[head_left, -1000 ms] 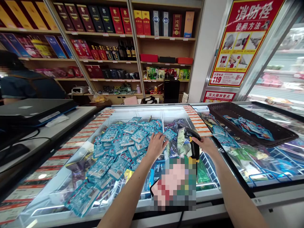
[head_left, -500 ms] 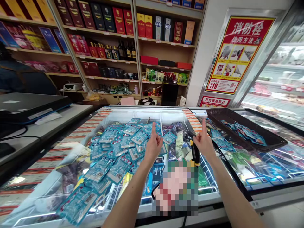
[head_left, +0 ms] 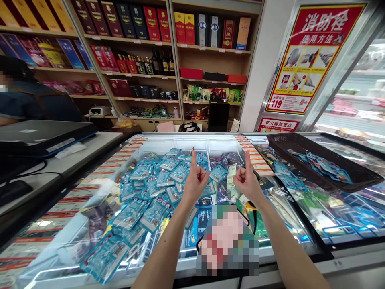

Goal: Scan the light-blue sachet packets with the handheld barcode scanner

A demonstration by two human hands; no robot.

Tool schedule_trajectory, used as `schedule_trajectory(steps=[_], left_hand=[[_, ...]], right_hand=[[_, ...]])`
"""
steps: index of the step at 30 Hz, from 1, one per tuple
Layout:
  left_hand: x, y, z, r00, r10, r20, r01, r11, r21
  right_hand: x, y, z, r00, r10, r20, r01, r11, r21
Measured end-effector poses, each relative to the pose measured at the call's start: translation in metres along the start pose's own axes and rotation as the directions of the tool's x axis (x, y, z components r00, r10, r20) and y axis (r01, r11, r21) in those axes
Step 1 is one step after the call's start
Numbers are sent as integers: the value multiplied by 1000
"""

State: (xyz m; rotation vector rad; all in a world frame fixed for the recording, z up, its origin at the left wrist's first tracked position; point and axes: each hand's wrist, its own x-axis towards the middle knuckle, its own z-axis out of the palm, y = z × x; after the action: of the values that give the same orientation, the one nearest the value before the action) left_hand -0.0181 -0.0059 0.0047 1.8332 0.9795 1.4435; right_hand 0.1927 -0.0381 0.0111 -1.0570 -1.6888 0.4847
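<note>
Both my hands are raised over an open chest freezer (head_left: 168,141). My left hand (head_left: 195,180) is curled into a fist with only the index finger pointing up, and it holds nothing. My right hand (head_left: 247,180) makes the same gesture a little to the right, also with nothing in it. Below my left hand lies a heap of several teal frozen packets (head_left: 150,188). Purple and green packets (head_left: 225,176) lie under my right hand. A blurred-out object (head_left: 227,241) hangs in front of my chest between my forearms.
A black mesh basket (head_left: 355,172) with teal packets sits on the glass lid of the freezer to the right. At left a counter (head_left: 90,148) carries a closed laptop (head_left: 42,136), with a person behind it. Shelves of boxed goods (head_left: 168,52) fill the back wall.
A second ago my left hand lay on the teal packets and my right hand gripped a black handle. Both hands have lifted off, curled with index fingers up, and my right hand moved slightly left.
</note>
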Motion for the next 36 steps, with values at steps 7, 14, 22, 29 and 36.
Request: schedule_trajectory(steps=[7, 14, 22, 29, 36], left_hand=[[0, -8, 3, 1000, -2, 17, 1, 996, 90], [-1, -3, 2, 998, 6, 60, -13, 993, 121], [-2, -7, 1, 997, 20, 75, -42, 953, 301], [-1, -27, -2, 974, 168, 150, -224, 789, 573], [1, -41, 9, 948, 180, 263, -309, 726, 614]], right_hand=[[-1, 8, 3, 999, 33, -27, -33, 999, 2], [-3, 10, 5, 1000, 11, -21, -12, 999, -42], [-5, 11, 6, 1000, 10, 7, -10, 999, -47], [-4, 17, -7, 997, -4, -71, -14, 969, -247], [-15, 50, -64, 962, 143, -231, -249, 802, -543]])
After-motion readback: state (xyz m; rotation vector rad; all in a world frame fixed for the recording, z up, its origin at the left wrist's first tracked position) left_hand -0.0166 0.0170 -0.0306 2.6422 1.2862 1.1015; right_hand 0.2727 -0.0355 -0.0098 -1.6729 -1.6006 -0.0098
